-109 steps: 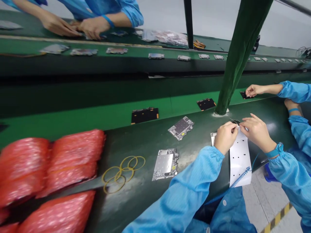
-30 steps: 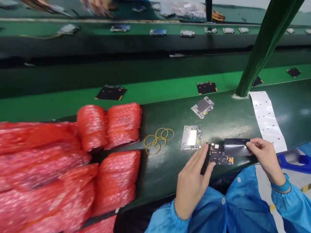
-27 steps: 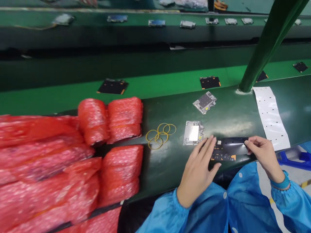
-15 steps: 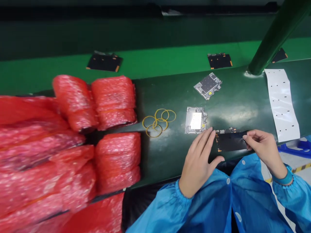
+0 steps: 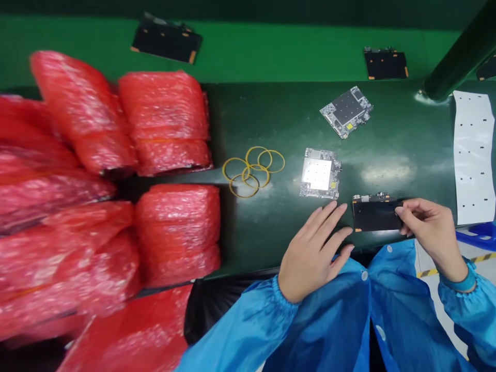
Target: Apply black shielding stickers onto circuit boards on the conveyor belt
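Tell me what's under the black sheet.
Under the black sheet, a circuit board shows its component-lined far edge; the sheet and right hand cover most of the rest.

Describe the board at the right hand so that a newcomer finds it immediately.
On the dark green table, look between the left hand and right hand. The board there touches the right hand. Unlike its silvery table neighbours, it looks black; similar boards lie on the bright green strip.
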Demonstrator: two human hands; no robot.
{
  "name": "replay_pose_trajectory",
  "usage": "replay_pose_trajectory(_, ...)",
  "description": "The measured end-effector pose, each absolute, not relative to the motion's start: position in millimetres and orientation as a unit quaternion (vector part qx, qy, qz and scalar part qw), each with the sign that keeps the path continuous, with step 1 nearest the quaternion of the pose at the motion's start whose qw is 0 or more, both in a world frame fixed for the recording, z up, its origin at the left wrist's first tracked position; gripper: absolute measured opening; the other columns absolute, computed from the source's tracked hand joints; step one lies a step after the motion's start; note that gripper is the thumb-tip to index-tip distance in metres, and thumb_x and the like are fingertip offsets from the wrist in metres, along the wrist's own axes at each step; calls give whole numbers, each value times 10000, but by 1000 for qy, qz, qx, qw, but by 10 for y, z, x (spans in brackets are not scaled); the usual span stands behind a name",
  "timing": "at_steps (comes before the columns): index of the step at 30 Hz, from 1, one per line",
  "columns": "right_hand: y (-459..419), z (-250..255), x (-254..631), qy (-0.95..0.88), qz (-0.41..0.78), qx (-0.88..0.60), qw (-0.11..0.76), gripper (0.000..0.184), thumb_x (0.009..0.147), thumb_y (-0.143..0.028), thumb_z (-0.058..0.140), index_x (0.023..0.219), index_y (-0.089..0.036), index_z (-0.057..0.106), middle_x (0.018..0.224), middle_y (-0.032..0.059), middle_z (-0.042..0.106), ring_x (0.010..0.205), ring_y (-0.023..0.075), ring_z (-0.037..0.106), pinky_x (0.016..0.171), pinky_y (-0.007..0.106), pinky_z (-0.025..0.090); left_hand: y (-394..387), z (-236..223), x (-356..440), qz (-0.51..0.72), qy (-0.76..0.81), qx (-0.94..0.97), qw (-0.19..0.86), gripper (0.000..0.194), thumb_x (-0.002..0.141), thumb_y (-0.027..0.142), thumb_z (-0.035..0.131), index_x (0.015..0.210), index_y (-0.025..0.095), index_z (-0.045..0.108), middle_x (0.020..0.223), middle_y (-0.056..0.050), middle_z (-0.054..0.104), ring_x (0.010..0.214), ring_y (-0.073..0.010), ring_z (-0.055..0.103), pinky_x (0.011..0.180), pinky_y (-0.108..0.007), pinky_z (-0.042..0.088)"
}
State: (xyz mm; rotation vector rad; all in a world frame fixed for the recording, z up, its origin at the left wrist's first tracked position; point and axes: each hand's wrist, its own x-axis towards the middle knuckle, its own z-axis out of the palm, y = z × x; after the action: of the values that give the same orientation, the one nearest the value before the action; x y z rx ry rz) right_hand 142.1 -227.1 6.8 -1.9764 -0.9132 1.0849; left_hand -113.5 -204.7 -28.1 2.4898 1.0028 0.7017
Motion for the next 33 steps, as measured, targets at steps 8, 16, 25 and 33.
replay_pose_trajectory(8, -2267, 94, 1404, -346, 418, -765, 347, 390, 763, -565, 856, 788, -182, 782, 472, -7, 652, 390, 157, 638, 406, 232, 519, -2078, -318, -1161, 274, 340, 882, 178, 176, 938, 175, 695, 1108, 162, 737, 1429, -150, 701, 1407, -308, 619, 1202, -485, 510)
replay_pose_trajectory(16, -2275, 94, 1406, -345, 414, -770, 342, 357, 779, -524, 859, 797, -175, 786, 479, -11, 653, 396, 149, 638, 415, 226, 521, -2077, -321, -1164, 274, 336, 885, 170, 175, 931, 171, 699, 1101, 156, 736, 1421, -165, 703, 1394, -318, 630, 1185, -491, 527)
replay_pose_trajectory(25, -2282, 91, 1407, -347, 407, -773, 340, 368, 777, -536, 858, 813, -177, 787, 487, -10, 659, 395, 151, 636, 418, 234, 528, -2088, -334, -1179, 267, 340, 883, 182, 211, 928, 176, 690, 1131, 181, 745, 1476, -144, 669, 1415, -321, 612, 1198, -511, 515)
replay_pose_trajectory(33, -2265, 110, 1370, -363, 401, -766, 347, 361, 787, -540, 842, 768, -186, 774, 505, -14, 655, 420, 146, 649, 420, 221, 516, -2066, -312, -1165, 268, 335, 888, 166, 172, 946, 174, 684, 1110, 157, 733, 1411, -164, 709, 1385, -322, 637, 1167, -495, 541)
